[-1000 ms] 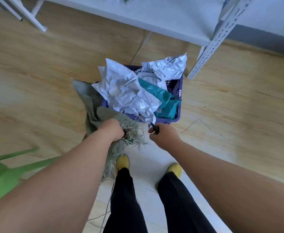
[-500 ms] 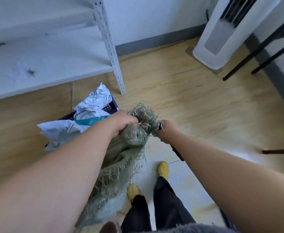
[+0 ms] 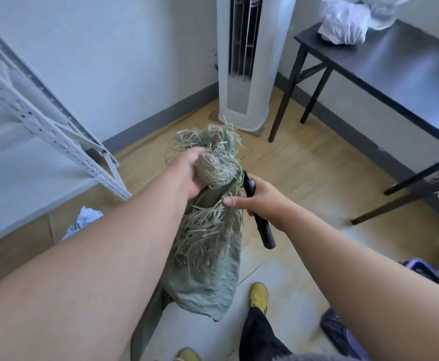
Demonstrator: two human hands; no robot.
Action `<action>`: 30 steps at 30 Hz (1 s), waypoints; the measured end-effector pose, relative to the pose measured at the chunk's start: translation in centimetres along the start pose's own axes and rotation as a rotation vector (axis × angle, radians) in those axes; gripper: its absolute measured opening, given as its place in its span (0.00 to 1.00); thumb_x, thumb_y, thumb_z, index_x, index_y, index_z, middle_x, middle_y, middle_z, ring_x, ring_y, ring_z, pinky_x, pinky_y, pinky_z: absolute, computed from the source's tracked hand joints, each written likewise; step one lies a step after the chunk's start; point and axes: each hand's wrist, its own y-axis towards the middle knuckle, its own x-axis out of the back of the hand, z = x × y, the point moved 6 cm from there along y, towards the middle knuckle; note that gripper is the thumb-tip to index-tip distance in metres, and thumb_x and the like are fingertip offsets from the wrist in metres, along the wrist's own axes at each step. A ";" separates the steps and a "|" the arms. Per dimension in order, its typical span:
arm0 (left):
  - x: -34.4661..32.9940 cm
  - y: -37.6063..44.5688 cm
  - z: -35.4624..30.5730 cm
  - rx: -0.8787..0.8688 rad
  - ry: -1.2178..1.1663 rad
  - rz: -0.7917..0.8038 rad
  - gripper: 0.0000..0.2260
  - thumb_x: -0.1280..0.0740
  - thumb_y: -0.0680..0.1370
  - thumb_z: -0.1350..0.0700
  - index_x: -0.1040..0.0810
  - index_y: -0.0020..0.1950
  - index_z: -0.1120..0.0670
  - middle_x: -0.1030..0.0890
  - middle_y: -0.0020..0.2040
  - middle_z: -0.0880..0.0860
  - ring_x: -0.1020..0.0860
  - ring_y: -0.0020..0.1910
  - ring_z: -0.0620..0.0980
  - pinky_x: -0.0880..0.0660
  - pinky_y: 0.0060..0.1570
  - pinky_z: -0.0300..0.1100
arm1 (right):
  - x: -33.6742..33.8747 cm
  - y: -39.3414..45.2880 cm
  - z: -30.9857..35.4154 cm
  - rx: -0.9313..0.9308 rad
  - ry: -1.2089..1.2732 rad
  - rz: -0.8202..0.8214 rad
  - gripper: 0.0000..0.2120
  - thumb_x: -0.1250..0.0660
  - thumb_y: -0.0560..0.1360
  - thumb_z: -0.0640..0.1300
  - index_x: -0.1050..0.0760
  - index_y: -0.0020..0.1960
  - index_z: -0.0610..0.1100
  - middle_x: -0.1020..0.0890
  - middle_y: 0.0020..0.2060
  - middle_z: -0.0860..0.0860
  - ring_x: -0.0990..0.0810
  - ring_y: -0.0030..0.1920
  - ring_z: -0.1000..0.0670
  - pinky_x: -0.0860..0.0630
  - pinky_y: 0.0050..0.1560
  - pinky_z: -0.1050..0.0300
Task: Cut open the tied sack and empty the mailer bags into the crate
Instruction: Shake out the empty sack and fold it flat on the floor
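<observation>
One green woven sack (image 3: 208, 246) at centre, two hands (image 3: 191, 175) (image 3: 258, 201) at 12 o'clock of it, one black-handled cutter (image 3: 261, 225), two yellow shoes (image 3: 259, 295) (image 3: 188, 355) at 6 o'clock, one black table (image 3: 395, 66) at 2 o'clock, one white tower fan (image 3: 247, 61) at 12 o'clock

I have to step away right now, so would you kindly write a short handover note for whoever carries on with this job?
Left hand: grips the bunched, frayed top of the green woven sack and holds it up off the floor.
Right hand: curled round a black-handled cutting tool, thumb against the sack's fraying.
The sack hangs limp and looks largely emptied. Some mailer bags show at the lower left by the white shelving; a blue crate edge shows at the lower right.
Done: apparently the cutting and emptying, but the crate's contents are out of view.
Left: check the sack is empty, then put it and the tool down.
</observation>
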 end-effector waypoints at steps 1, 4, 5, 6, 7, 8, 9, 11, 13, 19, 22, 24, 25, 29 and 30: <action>-1.9 0.2 -0.3 0.011 0.071 0.025 0.09 0.38 0.80 0.55 0.25 0.44 0.58 0.17 0.34 0.56 0.18 0.30 0.53 0.19 0.34 0.45 | 2.0 0.3 0.5 0.022 -0.034 -0.079 0.18 0.21 0.62 0.54 0.23 0.48 0.54 0.22 0.29 0.62 0.27 0.26 0.61 0.30 0.29 0.66; -6.7 0.8 -2.7 -0.066 0.235 0.083 0.10 0.33 0.77 0.49 0.23 0.46 0.56 0.17 0.36 0.55 0.19 0.29 0.51 0.21 0.33 0.43 | 8.0 1.5 1.5 -0.012 0.066 -0.326 0.08 0.25 0.68 0.47 0.24 0.42 0.50 0.20 0.31 0.56 0.26 0.28 0.56 0.30 0.30 0.62; -7.9 1.4 -4.0 -0.145 0.206 0.104 0.11 0.32 0.76 0.49 0.22 0.49 0.56 0.17 0.43 0.55 0.18 0.33 0.51 0.20 0.35 0.43 | 9.7 1.9 1.7 -0.041 0.144 -0.379 0.07 0.27 0.70 0.46 0.25 0.41 0.48 0.22 0.31 0.53 0.27 0.27 0.54 0.31 0.29 0.60; -8.6 2.0 -5.4 -0.227 0.163 0.111 0.14 0.31 0.76 0.48 0.23 0.56 0.56 0.18 0.51 0.56 0.17 0.39 0.51 0.19 0.40 0.45 | 11.2 2.5 1.8 -0.071 0.216 -0.420 0.07 0.28 0.70 0.44 0.26 0.40 0.47 0.23 0.30 0.51 0.29 0.26 0.53 0.32 0.27 0.60; -8.9 2.6 -6.4 -0.295 0.155 0.088 0.21 0.30 0.75 0.48 0.28 0.64 0.55 0.21 0.58 0.56 0.18 0.46 0.52 0.20 0.46 0.48 | 12.5 3.0 2.0 -0.094 0.274 -0.454 0.07 0.28 0.71 0.43 0.27 0.39 0.47 0.24 0.29 0.51 0.29 0.24 0.52 0.32 0.25 0.61; -8.6 3.2 -6.9 -0.351 0.224 0.026 0.26 0.29 0.74 0.47 0.32 0.68 0.54 0.23 0.62 0.54 0.19 0.53 0.53 0.22 0.54 0.52 | 13.6 3.6 2.2 -0.108 0.315 -0.478 0.07 0.29 0.71 0.42 0.27 0.39 0.47 0.23 0.28 0.50 0.27 0.23 0.52 0.31 0.24 0.62; -8.1 3.7 -7.0 -0.395 0.340 -0.044 0.27 0.29 0.73 0.46 0.32 0.69 0.52 0.23 0.63 0.53 0.21 0.55 0.52 0.23 0.57 0.53 | 14.5 4.2 2.6 -0.111 0.346 -0.487 0.07 0.29 0.71 0.42 0.27 0.39 0.46 0.23 0.28 0.50 0.27 0.22 0.52 0.31 0.24 0.63; -7.1 4.4 -5.8 -0.380 0.598 -0.086 0.28 0.28 0.72 0.43 0.32 0.69 0.50 0.23 0.64 0.52 0.22 0.57 0.51 0.23 0.56 0.49 | 15.7 5.5 3.3 -0.108 0.390 -0.480 0.07 0.29 0.71 0.41 0.28 0.39 0.45 0.24 0.30 0.48 0.28 0.23 0.51 0.30 0.27 0.62; -6.2 5.3 -2.9 -0.209 0.821 0.019 0.44 0.26 0.65 0.37 0.40 0.75 0.52 0.31 0.72 0.53 0.27 0.65 0.53 0.27 0.59 0.48 | 16.4 6.8 4.3 -0.113 0.417 -0.462 0.07 0.31 0.72 0.40 0.29 0.39 0.45 0.26 0.30 0.47 0.30 0.24 0.50 0.31 0.27 0.61; -8.0 7.5 0.3 -0.285 1.009 0.044 0.55 0.22 0.61 0.39 0.49 0.77 0.54 0.36 0.75 0.54 0.34 0.71 0.54 0.38 0.67 0.42 | 15.7 9.3 9.2 -0.201 0.302 -0.319 0.09 0.30 0.73 0.40 0.28 0.37 0.42 0.27 0.21 0.49 0.32 0.18 0.53 0.34 0.22 0.65; -9.5 8.7 -1.7 -0.345 0.843 -0.100 0.33 0.27 0.72 0.47 0.33 0.71 0.61 0.26 0.67 0.59 0.27 0.66 0.59 0.30 0.66 0.50 | 13.8 9.9 12.8 -0.093 0.312 -0.142 0.09 0.26 0.71 0.42 0.26 0.39 0.43 0.25 0.27 0.48 0.30 0.25 0.52 0.32 0.25 0.61; -9.3 9.5 -4.5 -0.343 0.724 -0.217 0.18 0.36 0.79 0.55 0.28 0.65 0.65 0.23 0.63 0.63 0.24 0.61 0.62 0.27 0.61 0.53 | 14.0 9.9 14.8 0.053 0.267 -0.126 0.10 0.25 0.69 0.49 0.22 0.44 0.46 0.22 0.31 0.52 0.28 0.27 0.54 0.29 0.29 0.60; -9.0 9.8 -5.8 -0.311 0.624 -0.253 0.16 0.39 0.80 0.56 0.27 0.64 0.64 0.23 0.62 0.63 0.24 0.60 0.62 0.25 0.59 0.52 | 14.8 9.8 15.4 0.126 0.199 -0.183 0.12 0.25 0.68 0.53 0.20 0.48 0.49 0.20 0.35 0.55 0.26 0.29 0.56 0.27 0.31 0.61; -7.7 9.9 -9.5 -0.105 0.045 -0.206 0.13 0.42 0.80 0.55 0.23 0.59 0.57 0.19 0.52 0.57 0.20 0.47 0.55 0.22 0.49 0.54 | 18.9 8.8 12.3 0.081 -0.144 -0.535 0.32 0.26 0.66 0.61 0.26 0.65 0.48 0.22 0.54 0.54 0.22 0.49 0.52 0.23 0.50 0.54; -7.7 9.6 -10.6 -0.117 -0.016 -0.180 0.12 0.43 0.80 0.55 0.23 0.58 0.57 0.19 0.52 0.57 0.19 0.45 0.55 0.20 0.44 0.53 | 19.6 8.6 10.3 -0.032 -0.170 -0.594 0.37 0.26 0.65 0.62 0.29 0.67 0.46 0.24 0.56 0.52 0.22 0.53 0.49 0.24 0.53 0.52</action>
